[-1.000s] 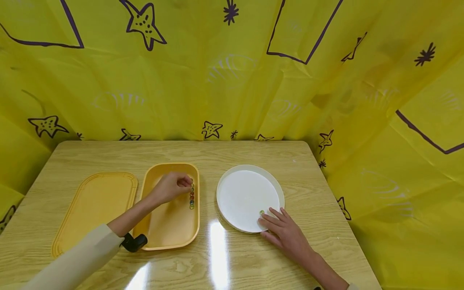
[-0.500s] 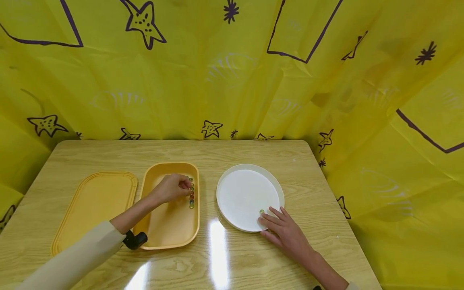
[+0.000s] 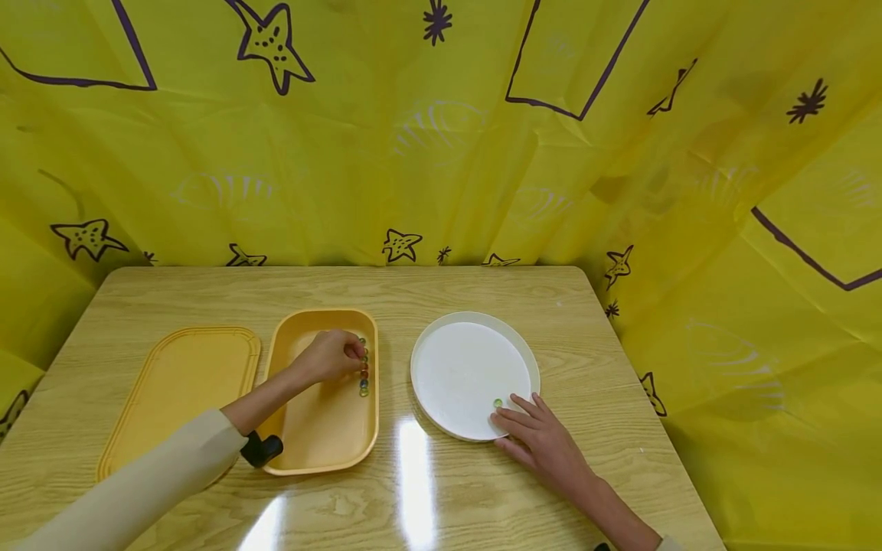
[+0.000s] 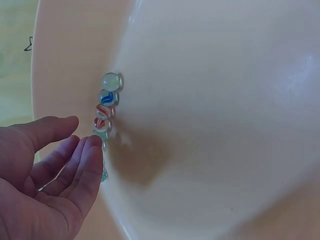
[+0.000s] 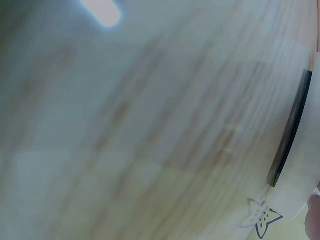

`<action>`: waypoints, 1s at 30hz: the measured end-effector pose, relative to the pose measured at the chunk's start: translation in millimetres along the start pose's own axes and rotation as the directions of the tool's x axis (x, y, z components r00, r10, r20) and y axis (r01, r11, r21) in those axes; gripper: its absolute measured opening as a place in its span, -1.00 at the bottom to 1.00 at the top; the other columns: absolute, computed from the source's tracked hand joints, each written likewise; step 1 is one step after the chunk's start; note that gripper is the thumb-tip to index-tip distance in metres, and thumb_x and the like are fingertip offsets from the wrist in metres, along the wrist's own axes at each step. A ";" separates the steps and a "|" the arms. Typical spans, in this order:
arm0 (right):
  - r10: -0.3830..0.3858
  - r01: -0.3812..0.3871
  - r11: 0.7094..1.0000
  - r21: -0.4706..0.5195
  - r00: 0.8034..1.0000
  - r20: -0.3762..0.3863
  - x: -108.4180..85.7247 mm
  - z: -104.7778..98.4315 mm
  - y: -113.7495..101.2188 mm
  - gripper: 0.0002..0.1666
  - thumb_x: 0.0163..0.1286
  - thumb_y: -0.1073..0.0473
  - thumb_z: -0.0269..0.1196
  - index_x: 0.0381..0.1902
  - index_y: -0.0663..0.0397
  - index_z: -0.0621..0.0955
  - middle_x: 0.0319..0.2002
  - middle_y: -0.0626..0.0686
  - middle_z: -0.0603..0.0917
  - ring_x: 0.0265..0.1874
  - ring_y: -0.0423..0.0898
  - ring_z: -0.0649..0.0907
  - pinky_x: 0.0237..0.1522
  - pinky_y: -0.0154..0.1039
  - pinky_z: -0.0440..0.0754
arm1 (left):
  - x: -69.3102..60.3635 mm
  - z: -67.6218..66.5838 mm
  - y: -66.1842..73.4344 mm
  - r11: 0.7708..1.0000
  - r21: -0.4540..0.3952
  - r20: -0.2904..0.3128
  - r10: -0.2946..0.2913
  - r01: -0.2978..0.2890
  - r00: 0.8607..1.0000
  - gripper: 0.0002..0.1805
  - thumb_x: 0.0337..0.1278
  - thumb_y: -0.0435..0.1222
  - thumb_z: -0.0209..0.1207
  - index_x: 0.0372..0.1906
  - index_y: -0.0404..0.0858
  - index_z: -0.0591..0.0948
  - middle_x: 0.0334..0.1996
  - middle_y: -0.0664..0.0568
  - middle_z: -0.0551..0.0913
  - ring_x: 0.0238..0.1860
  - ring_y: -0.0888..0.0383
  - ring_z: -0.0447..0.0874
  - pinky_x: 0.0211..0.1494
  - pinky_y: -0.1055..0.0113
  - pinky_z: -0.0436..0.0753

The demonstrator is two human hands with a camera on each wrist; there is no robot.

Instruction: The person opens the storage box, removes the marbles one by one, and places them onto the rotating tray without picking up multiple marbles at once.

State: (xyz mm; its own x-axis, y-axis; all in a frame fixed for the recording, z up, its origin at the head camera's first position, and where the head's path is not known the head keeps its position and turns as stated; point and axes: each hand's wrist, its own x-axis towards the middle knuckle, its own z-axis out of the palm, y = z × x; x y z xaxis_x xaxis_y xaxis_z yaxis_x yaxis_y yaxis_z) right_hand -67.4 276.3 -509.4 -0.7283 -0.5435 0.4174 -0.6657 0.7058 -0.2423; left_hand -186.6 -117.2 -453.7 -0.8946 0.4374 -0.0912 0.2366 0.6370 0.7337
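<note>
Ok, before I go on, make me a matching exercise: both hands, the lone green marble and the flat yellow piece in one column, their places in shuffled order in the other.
Things
1. left hand
2. right hand
3. lone green marble
4. flat yellow piece

Places
A. lying inside the round white tray
B. on the table, left of the deep yellow tray
C. fingertips beside the row of marbles
D. extended over the near right rim of the round white tray

Right pairs: 1-C, 2-D, 3-A, 4-B
</note>
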 end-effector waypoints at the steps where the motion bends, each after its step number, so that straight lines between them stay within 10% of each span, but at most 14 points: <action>1: 0.001 -0.001 1.000 0.000 1.000 0.000 0.1 -0.1 -0.2 -0.50 0.49 -0.20 0.13 0.09 0.00 0.72 0.08 -0.01 0.70 0.21 0.11 0.56 0.37 0.08 0.22 | 0.3 0.2 -0.6 1.000 0.001 0.000 -0.001 0.001 1.000 -0.96 0.08 -0.48 0.33 -0.36 -0.38 0.69 -0.48 0.03 0.67 -0.46 0.18 0.59 -0.41 0.32 0.54; 30: 0.013 -0.013 1.000 0.017 1.000 0.002 0.0 0.3 -0.8 -0.56 0.43 -0.14 0.23 0.06 -0.01 0.73 0.06 -0.02 0.71 0.21 0.12 0.56 0.38 0.09 0.21 | 11.3 10.0 -7.1 1.000 0.030 -0.040 0.008 -0.007 0.999 -0.93 0.08 -0.47 0.30 -0.46 -0.32 0.72 -0.52 0.04 0.70 -0.49 0.19 0.59 -0.43 0.36 0.49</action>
State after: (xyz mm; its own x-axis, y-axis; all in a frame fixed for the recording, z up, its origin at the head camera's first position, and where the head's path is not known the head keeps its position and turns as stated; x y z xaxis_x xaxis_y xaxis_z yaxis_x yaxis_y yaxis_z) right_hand -66.9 275.6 -509.5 -0.7374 -0.5350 0.4124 -0.6586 0.7051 -0.2628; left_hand -194.6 -110.5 -466.6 -0.9072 0.4167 -0.0583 0.2538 0.6524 0.7141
